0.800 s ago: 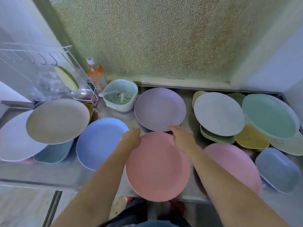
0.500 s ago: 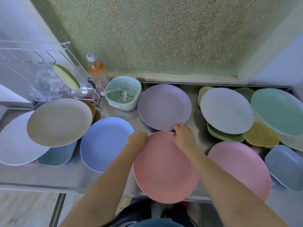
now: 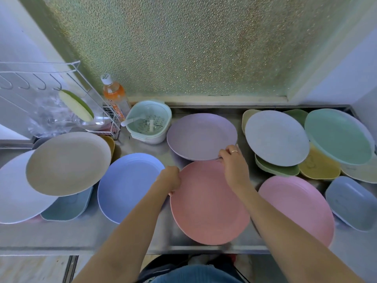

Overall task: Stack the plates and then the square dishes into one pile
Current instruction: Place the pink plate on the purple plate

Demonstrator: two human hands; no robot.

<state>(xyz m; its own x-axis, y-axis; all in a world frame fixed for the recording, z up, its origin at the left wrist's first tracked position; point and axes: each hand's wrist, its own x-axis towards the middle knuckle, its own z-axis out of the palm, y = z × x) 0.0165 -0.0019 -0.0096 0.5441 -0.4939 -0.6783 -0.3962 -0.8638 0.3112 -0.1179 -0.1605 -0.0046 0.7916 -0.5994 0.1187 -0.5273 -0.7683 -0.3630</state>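
Nearest, the salmon-pink plate (image 3: 208, 203) lies flat on the steel surface (image 3: 126, 235), slightly overhanging its front lip; her left hand (image 3: 170, 179) grips its left rim. The right hand (image 3: 234, 162) has shifted onto the lilac plate (image 3: 201, 135) behind, pinching its near rim, probably next to stack. Crowded sides leave only central room.

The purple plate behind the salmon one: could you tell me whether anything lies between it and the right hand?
Nothing visible does. The right hand already has its fingertips at the near rim of the purple plate, reaching over the far edge of the salmon plate, whose left rim the left hand grips.
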